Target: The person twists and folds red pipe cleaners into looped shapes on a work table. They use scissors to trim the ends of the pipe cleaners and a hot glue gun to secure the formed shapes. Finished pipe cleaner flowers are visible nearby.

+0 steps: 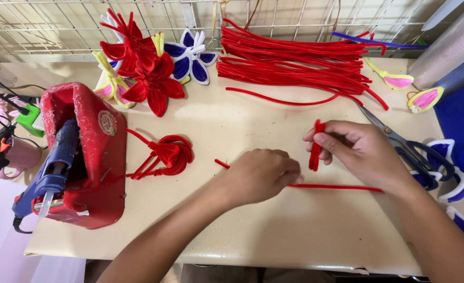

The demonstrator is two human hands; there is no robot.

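My right hand (360,149) pinches a short folded bundle of red pipe cleaner pieces (316,147) upright above the table. My left hand (260,173) rests knuckles-up on a long red pipe cleaner (342,187) that lies flat across the table; its fingers are curled and what they grip is hidden. One end of that pipe cleaner (221,163) pokes out to the left of the hand. A coiled red pipe cleaner bundle (166,154) lies to the left.
A pile of long red pipe cleaners (295,63) lies at the back. Finished pipe cleaner flowers (153,68) sit at back left. Scissors (405,147) lie at right. A blue glue gun (53,167) rests on a red stand (98,157) at left. Pink petals (426,98) lie far right.
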